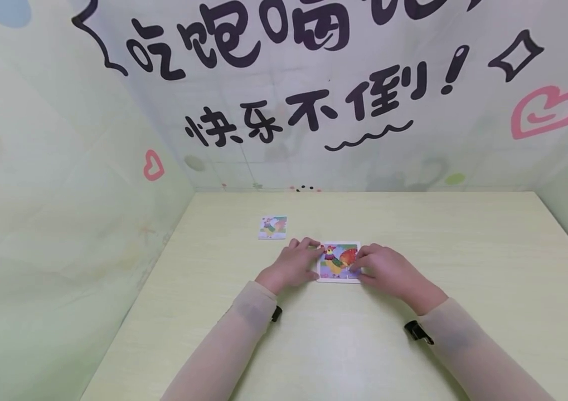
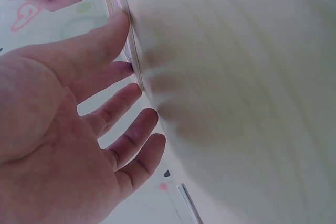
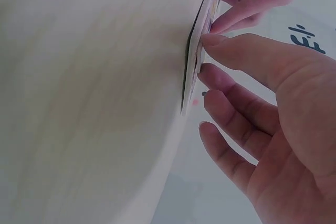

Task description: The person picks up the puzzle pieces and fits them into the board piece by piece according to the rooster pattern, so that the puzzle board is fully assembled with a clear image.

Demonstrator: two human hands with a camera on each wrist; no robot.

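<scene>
A jigsaw puzzle (image 1: 335,262) of a colourful rooster lies flat on the table in a white frame. My left hand (image 1: 295,265) rests at its left side. In the left wrist view the left thumb (image 2: 113,38) touches the frame's edge, the other fingers loosely spread. Over the puzzle's right part is my right hand (image 1: 389,271), thumb and forefinger close together at a puzzle piece (image 3: 199,59) in the lower right, by a thin white gap in the picture. The right hand's other fingers are bent loosely, and it hides part of the rooster's tail.
A small square picture card (image 1: 272,228) with a paler rooster lies behind and left of the puzzle. The light wooden table (image 1: 464,234) meets a printed cloth backdrop (image 1: 284,161) at the back and on the sides. Both sleeves bear a black strap end near the wrist.
</scene>
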